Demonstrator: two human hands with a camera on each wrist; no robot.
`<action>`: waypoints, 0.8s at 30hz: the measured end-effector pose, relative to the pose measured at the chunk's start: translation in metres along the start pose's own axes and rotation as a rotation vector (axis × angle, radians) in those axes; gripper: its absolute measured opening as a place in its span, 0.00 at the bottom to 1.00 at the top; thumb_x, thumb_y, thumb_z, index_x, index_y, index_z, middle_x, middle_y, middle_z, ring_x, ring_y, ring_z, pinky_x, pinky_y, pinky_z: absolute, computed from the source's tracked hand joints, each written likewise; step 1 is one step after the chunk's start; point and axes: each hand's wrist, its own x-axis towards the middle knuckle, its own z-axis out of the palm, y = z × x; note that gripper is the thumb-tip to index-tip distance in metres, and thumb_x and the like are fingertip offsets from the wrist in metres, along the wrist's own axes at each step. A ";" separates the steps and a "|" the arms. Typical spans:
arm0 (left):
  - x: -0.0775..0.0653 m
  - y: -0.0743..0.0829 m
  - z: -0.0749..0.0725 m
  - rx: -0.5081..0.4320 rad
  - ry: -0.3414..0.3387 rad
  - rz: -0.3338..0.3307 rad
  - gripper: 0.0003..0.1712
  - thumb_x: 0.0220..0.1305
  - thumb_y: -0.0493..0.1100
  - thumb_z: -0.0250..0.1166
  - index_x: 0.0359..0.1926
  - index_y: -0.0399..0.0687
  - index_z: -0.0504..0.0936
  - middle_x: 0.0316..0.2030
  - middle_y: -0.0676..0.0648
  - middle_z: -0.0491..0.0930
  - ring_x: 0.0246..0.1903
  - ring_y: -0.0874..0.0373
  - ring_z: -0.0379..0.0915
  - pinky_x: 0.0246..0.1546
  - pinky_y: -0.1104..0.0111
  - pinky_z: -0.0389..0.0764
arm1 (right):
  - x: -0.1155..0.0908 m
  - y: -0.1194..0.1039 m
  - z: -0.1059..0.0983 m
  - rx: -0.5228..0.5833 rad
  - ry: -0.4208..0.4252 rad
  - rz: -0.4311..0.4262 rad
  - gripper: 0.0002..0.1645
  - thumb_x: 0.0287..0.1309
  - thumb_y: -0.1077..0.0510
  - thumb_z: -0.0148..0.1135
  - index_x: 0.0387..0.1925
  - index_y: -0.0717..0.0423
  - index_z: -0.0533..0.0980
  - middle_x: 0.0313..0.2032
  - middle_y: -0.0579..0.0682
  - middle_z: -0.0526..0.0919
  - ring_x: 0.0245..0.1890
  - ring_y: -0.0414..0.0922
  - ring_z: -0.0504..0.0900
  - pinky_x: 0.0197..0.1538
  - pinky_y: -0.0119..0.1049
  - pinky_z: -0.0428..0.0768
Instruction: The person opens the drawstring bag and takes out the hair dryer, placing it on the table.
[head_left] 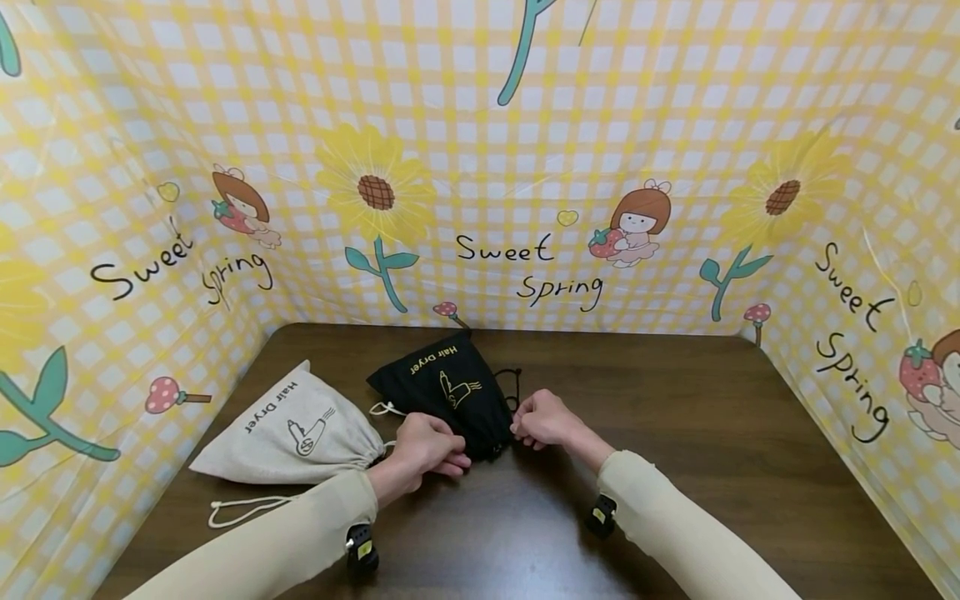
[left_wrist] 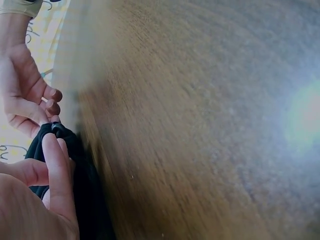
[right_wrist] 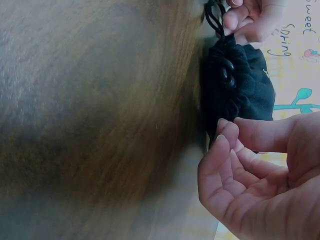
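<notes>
A black drawstring bag [head_left: 450,392] printed "Hair Dryer" with a dryer drawing lies on the table, its gathered mouth toward me. At the left side of that mouth my left hand [head_left: 427,450] pinches the black drawstring; a loop of the cord [right_wrist: 215,20] hangs by its fingertips. On the opposite side, thumb and fingertips of my right hand [right_wrist: 260,175] pinch the drawstring close to the cloth. In the right wrist view the mouth is drawn into tight folds. The left wrist view shows the bag [left_wrist: 90,200] partly hidden behind my left fingers.
A cream drawstring bag [head_left: 300,433] with the same print lies to the left, its white cord [head_left: 247,508] trailing on the brown wooden table [head_left: 675,467]. Yellow checked cloth [head_left: 487,167] walls the table at the back and sides.
</notes>
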 end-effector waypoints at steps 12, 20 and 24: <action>-0.003 0.001 -0.001 -0.004 -0.001 0.014 0.04 0.64 0.26 0.70 0.35 0.31 0.81 0.26 0.32 0.86 0.25 0.44 0.88 0.22 0.60 0.86 | -0.002 0.000 -0.003 0.012 0.000 0.002 0.09 0.64 0.68 0.65 0.27 0.62 0.82 0.26 0.50 0.85 0.25 0.43 0.82 0.30 0.38 0.84; -0.003 -0.001 -0.002 -0.017 -0.006 0.019 0.05 0.63 0.25 0.69 0.33 0.31 0.80 0.26 0.32 0.86 0.24 0.45 0.88 0.22 0.59 0.86 | -0.002 0.002 -0.002 0.032 -0.003 -0.006 0.08 0.63 0.69 0.65 0.27 0.63 0.82 0.26 0.51 0.85 0.24 0.43 0.81 0.30 0.38 0.84; -0.004 0.001 -0.003 -0.003 -0.002 0.020 0.05 0.63 0.26 0.70 0.34 0.31 0.80 0.25 0.33 0.86 0.24 0.45 0.88 0.22 0.60 0.86 | -0.002 0.002 -0.003 0.029 0.004 -0.003 0.08 0.64 0.69 0.65 0.27 0.63 0.82 0.26 0.51 0.84 0.25 0.43 0.81 0.30 0.38 0.85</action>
